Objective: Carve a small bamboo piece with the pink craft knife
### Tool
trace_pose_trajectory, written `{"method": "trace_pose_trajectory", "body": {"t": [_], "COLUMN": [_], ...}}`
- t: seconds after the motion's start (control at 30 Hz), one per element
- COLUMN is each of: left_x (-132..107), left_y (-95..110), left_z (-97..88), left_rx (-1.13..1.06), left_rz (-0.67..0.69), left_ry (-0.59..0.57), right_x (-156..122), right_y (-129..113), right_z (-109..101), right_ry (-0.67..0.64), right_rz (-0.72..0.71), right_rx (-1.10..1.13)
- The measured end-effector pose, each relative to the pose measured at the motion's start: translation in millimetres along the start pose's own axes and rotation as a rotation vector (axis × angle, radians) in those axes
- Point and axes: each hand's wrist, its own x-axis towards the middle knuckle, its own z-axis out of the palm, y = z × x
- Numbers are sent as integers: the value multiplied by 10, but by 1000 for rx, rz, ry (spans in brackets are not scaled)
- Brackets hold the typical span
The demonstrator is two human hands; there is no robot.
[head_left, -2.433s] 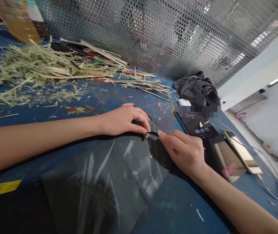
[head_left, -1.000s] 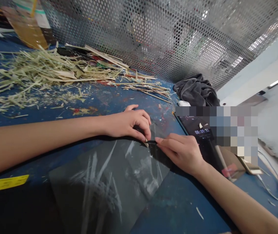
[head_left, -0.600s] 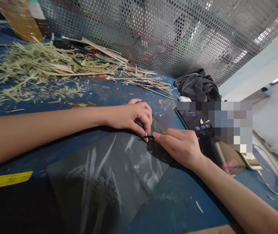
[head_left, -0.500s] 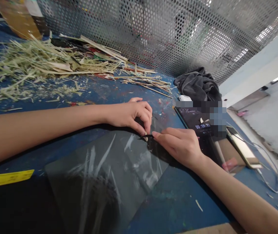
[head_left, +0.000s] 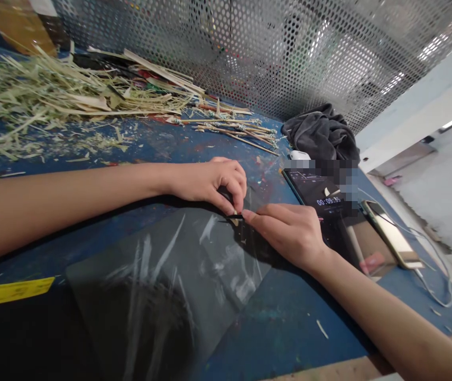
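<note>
- Fingers of the left hand are pinched on a small pale piece at the far part of a dark grey sheet; whether the sheet is touched cannot be told.
- One thin black strip, possibly a blade, is clamped between thumb and forefinger of the right hand and is laid across the pale piece.
- For good control, a firm pinch and light pressure seem advisable, with the left fingertips held clear of the strip's edge.
- White streaks are seen on the sheet, which is spread on the paint-flecked blue table.
- Pale shavings are heaped beyond the left arm; slender sticks are laid beside them.
- Dark cloth is bunched by a perforated metal screen; a touchscreen device with a timer and a cabled smartphone are set near the right arm.
</note>
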Motion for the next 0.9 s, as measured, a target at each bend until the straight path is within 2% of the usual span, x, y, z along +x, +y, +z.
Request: {"method": "trace_pose_trajectory", "body": {"t": [0.23,0.47,0.73,0.9], "left_x": [8,6,18,11], "left_y": [53,7,-10,-14], "left_z": [-23,-15,-10,-16], "left_rx": [-41,-25,-28,-43], "left_rz": [22,56,79,81], "left_ry": [-10,-10,-5,-10], "right_x": [18,-20,6,6], "right_y": [-24,29,41,36], "right_z": [-12,7,28,-15], "right_ry": [-57,47,11,-50], "right_rz": [-25,-62,-21,-101], "right_rx": [59,31,59,70]}}
